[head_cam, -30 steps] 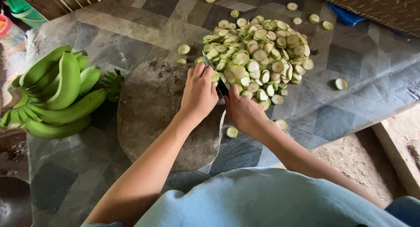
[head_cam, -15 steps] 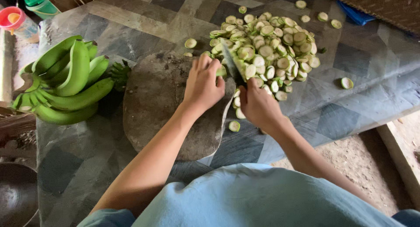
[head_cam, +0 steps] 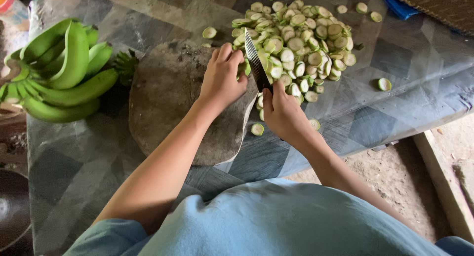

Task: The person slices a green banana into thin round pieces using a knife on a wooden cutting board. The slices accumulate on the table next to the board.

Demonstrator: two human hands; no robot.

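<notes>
The right hand grips a knife, fingers wrapped tight around its handle, blade tilted up over the edge of a round board. The left hand pins a banana stub on the board beside the blade, fingers curled closed on it. Just beyond lies a heap of slices, with stray slices around it. A green banana bunch lies left of the board on a patterned mat.
</notes>
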